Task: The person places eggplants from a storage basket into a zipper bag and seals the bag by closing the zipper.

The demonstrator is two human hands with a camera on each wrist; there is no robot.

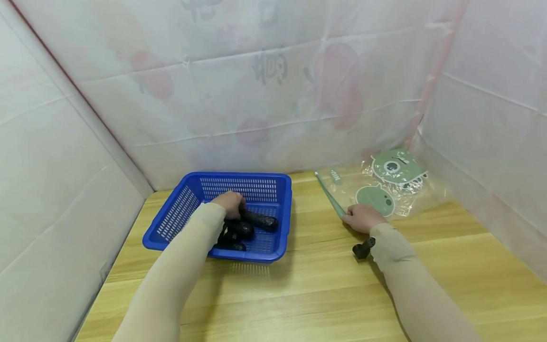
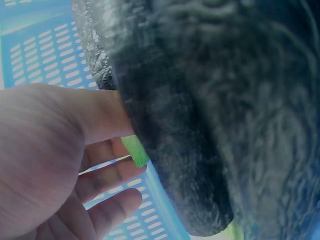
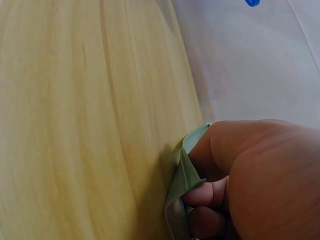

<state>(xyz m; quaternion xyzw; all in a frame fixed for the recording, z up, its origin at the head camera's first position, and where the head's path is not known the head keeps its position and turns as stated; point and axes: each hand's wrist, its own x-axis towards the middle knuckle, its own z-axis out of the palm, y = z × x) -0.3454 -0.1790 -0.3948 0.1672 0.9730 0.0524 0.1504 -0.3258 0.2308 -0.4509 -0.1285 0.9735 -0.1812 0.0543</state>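
My left hand (image 1: 231, 203) is down inside a blue plastic basket (image 1: 283, 237). It grips the left end of a long black wrinkled piece (image 1: 266, 221), shaped like a cucumber. In the left wrist view the thumb goes behind a dark piece (image 2: 175, 150), and a green tip (image 2: 135, 150) shows beside the fingers. Several shorter black pieces (image 1: 241, 229) lie below that hand, partly hidden by the sleeve. On the right, my right hand (image 1: 365, 218) pinches the green edge of a clear plastic bag (image 1: 337, 205) between thumb and fingers. Green cartoon faces are printed on the bag, which lies flat.
Both stand on a wooden table (image 1: 273, 304). A pale printed sheet (image 1: 256, 104) hangs as a wall behind, with white sheets on the left and right sides. A small black device (image 1: 363, 248) is strapped at the right wrist.
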